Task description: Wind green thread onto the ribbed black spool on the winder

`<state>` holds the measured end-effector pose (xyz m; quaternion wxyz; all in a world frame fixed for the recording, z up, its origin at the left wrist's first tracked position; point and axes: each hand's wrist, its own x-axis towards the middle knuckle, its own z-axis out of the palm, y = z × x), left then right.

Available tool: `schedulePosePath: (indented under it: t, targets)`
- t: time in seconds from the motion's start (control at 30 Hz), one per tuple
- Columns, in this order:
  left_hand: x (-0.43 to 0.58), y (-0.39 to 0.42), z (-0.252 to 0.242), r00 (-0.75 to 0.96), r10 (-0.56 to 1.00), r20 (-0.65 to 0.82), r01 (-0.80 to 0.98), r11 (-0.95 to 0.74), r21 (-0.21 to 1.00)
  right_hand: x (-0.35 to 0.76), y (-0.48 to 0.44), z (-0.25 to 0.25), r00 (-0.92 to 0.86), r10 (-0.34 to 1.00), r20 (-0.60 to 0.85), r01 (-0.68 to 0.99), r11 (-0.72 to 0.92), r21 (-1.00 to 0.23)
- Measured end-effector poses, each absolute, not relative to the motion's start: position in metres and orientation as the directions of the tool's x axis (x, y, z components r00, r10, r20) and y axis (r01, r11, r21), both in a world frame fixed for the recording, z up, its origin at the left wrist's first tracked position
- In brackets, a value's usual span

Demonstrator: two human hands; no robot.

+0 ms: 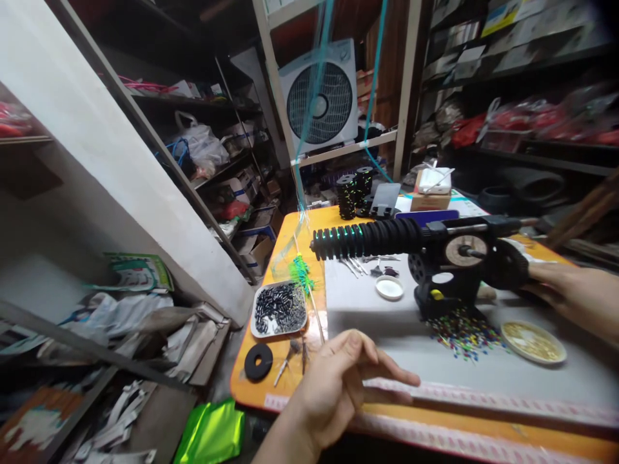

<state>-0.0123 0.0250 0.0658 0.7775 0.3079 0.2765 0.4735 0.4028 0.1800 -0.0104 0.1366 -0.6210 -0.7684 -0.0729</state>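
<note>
Two hands are in my view, and between them stands a black winding machine (454, 270) on the grey mat (367, 309) that covers the orange table (256, 393). From its body a long ribbed black spindle (367, 240) sticks out level toward the left, its rings flecked with green. A round pale dial sits on the machine's near face, with a white and a yellow spot lower down. My right hand (561, 287) comes in from the right edge and rests against the machine's dark wheel; I cannot tell whether its fingers close on anything. My left hand (341, 377) hovers over the table's near edge, holding nothing, fingers loosely spread and pointing right. Coloured beads (464, 335) lie scattered at the machine's foot. Just left of the mat sits a tray of black pieces (279, 309).
</note>
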Motion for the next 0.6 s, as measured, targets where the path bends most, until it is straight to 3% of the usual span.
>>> schedulePosePath:
  t: [0.37,0.6]
  targets:
    - [-0.012,-0.007,0.037,0.403,0.899,-0.171,-0.585,0.396,0.707,0.402,0.189,-0.002,-0.135,0.972,0.192,0.983,0.155,-0.094]
    - [-0.007,-0.007,0.030,0.324,0.924,-0.203,-0.533,0.355,0.768,0.399,0.188,0.001,-0.124,0.973,0.194,0.981,0.149,-0.121]
